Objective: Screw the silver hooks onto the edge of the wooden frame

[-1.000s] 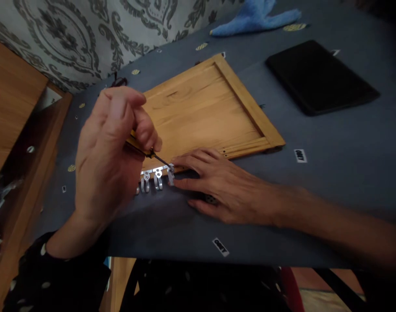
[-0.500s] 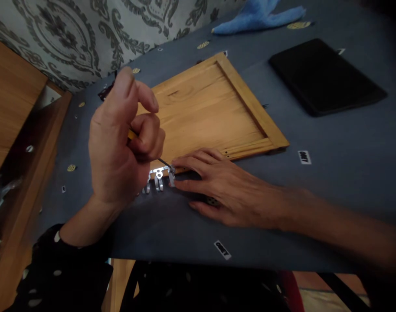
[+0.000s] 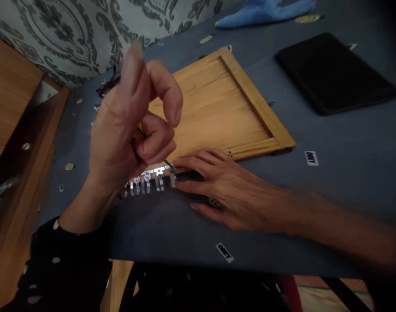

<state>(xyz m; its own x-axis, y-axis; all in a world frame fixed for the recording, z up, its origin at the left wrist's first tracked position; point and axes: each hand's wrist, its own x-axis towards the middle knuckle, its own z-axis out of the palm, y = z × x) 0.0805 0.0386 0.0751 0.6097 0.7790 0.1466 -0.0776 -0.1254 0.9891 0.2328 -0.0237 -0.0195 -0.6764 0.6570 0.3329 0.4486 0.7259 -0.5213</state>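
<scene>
A left hand (image 3: 119, 121) hides most of a screwdriver (image 3: 168, 163). The top edge crops a fuzzy blue item (image 3: 264, 15).

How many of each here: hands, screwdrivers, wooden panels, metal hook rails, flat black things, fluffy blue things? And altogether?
Left hand and right hand: 2
Screwdriver: 1
Wooden panel: 1
Metal hook rail: 1
Flat black thing: 1
Fluffy blue thing: 1
Total: 7

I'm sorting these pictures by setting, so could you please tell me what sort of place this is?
Most likely a room in a home: a blue-grey printed tablecloth is spread out, an ornate patterned backdrop rises behind it, and wooden furniture stands at the picture's left.
</scene>
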